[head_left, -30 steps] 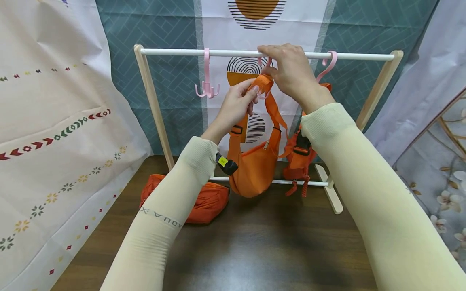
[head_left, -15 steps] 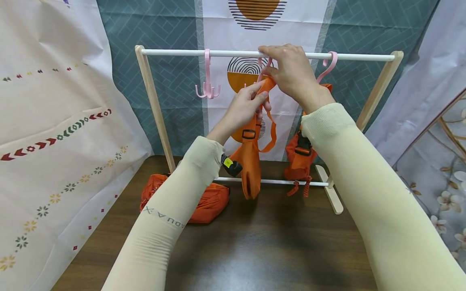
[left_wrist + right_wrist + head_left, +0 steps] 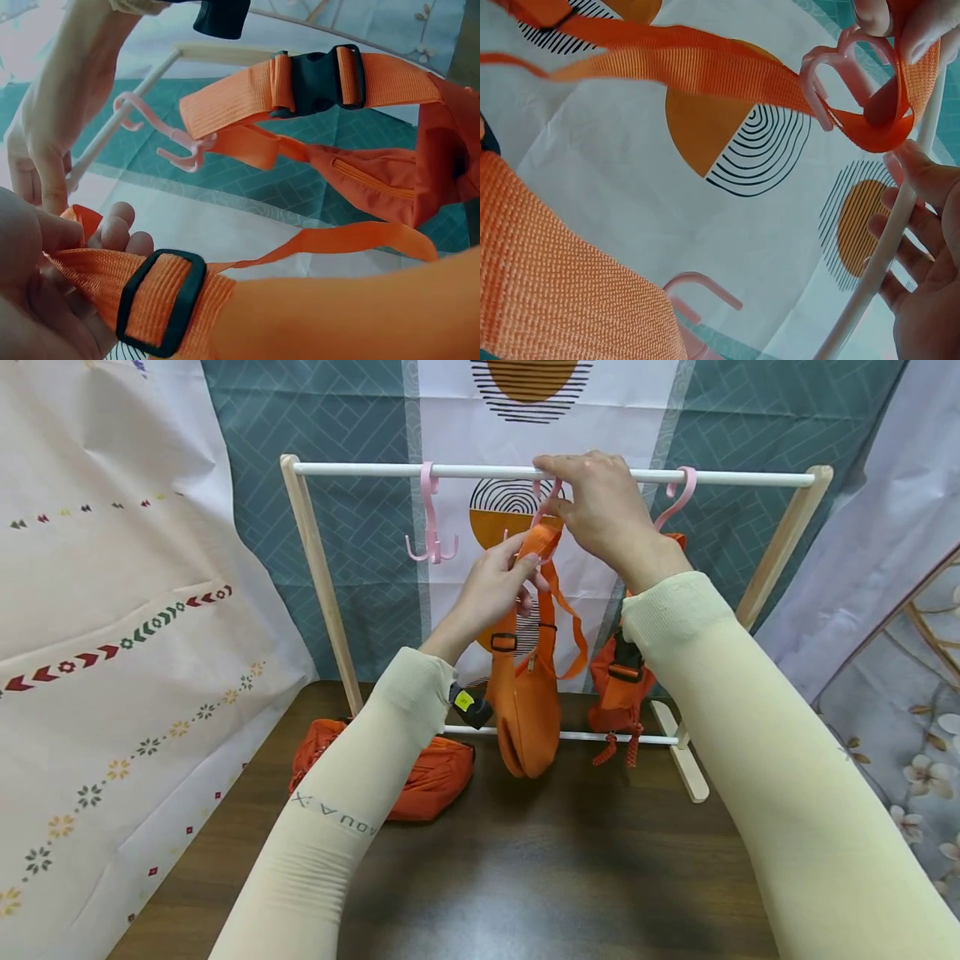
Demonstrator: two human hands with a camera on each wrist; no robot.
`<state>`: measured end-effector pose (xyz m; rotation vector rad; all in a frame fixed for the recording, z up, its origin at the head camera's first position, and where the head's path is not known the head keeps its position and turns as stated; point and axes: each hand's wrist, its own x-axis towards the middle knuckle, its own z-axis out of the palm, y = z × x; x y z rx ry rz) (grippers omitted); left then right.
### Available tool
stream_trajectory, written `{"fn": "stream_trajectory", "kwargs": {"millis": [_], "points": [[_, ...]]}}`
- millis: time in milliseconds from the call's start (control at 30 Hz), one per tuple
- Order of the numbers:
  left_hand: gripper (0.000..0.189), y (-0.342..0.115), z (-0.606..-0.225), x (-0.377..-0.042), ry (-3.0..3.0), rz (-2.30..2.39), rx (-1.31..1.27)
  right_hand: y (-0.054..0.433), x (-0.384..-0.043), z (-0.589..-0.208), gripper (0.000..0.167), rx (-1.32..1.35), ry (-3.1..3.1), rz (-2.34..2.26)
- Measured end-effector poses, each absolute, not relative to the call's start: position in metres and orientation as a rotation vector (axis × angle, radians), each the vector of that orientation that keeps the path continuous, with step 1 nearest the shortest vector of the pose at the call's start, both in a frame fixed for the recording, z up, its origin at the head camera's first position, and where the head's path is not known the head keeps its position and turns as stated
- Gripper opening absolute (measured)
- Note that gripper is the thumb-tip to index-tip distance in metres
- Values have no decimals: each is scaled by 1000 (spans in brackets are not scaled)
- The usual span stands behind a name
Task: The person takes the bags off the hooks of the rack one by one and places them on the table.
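Note:
An orange sling bag (image 3: 528,718) hangs below the rack's rail, turned partly sideways. My left hand (image 3: 487,585) pinches the top of its webbing strap (image 3: 97,270), just above a black slider (image 3: 161,300). In the right wrist view the strap loop (image 3: 877,139) passes through the prongs of the middle pink hook (image 3: 851,75). My right hand (image 3: 607,510) grips that hook's top at the white rail (image 3: 480,470), index finger along the rail and thumb below. The hook's upper part is partly hidden behind the right hand.
A second orange bag (image 3: 622,681) with a black buckle (image 3: 315,82) hangs from the right pink hook (image 3: 678,497). The left pink hook (image 3: 432,518) bears nothing. An orange-red pouch (image 3: 435,781) lies on the dark wooden table (image 3: 555,877), partly behind the left sleeve.
The bag swung from its broad face to edge-on, then turned partly back. My left hand shifted slightly with the strap top; the right hand stayed at the rail. The left hook tilted a little.

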<state>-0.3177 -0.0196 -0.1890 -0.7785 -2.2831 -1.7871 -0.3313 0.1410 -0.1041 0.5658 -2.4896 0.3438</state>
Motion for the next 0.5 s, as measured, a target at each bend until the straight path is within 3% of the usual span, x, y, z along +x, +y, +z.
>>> {"fn": "stream_trajectory", "kwargs": {"millis": [500], "points": [[28,-36,-187,-325,-2324,-1620,-649,144,-331,-102,52,636,-2481,288]]}}
